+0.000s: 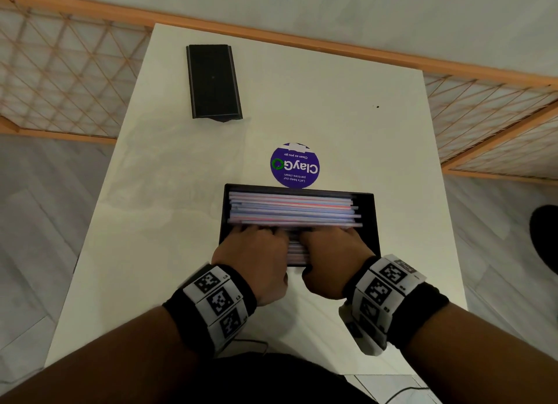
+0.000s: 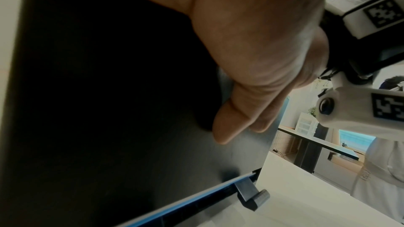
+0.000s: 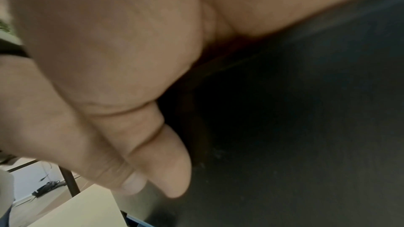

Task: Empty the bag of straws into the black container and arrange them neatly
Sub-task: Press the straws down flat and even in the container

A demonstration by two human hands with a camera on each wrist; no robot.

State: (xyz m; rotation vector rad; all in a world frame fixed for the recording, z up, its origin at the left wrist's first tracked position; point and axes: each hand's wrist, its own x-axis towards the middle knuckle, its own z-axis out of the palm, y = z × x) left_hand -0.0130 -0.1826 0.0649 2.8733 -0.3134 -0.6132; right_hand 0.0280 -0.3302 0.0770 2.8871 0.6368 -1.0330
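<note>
The black container (image 1: 367,210) stands on the white table near me, filled with pale pink, blue and white straws (image 1: 290,208) lying crosswise. My left hand (image 1: 256,252) and right hand (image 1: 332,252) sit side by side over its near wall. Both hands' fingers bend down over the nearest bunch of straws, and their tips are hidden. In the left wrist view the left hand (image 2: 251,49) lays its thumb along the container's dark outer wall (image 2: 109,110). The right wrist view shows the right hand (image 3: 109,58) likewise against the black wall (image 3: 306,127).
A flat black oblong piece (image 1: 213,81) lies at the table's far left. A round purple sticker (image 1: 295,165) sits just beyond the container. Wooden lattice panels (image 1: 60,80) flank the table (image 1: 362,116). A person in white (image 2: 382,170) stands beyond the table's edge.
</note>
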